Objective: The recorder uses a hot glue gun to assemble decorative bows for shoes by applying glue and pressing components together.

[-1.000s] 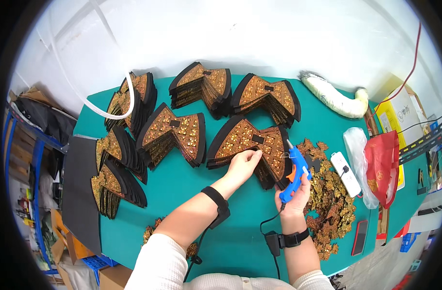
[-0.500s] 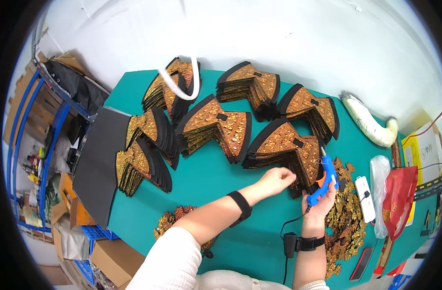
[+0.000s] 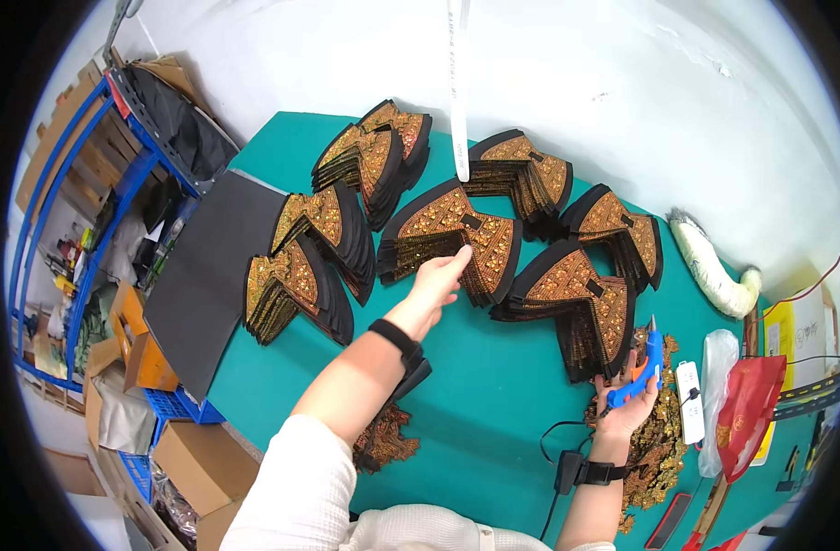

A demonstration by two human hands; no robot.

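My left hand reaches to the middle stack of fan-shaped black pieces covered in gold-orange sequins. Its fingertips are at the stack's inner notch, fingers and thumb apart; whether they touch the top piece is unclear. In my right hand is a blue hot glue gun with an orange trigger, nozzle pointing up. Right beside the gun is another stack of sequined pieces, each with a small black rectangle on top. Gold leaf-like appliques lie heaped under and beside my right wrist.
More sequined stacks stand at the left and the back of the green table. A smaller applique pile lies below my left forearm. A white power strip, a red bag and a white curved roll are at right.
My left hand has moved left and away from the right-hand stack to the middle stack. My right hand, still holding the glue gun, sits slightly lower and further right. The view has shifted.
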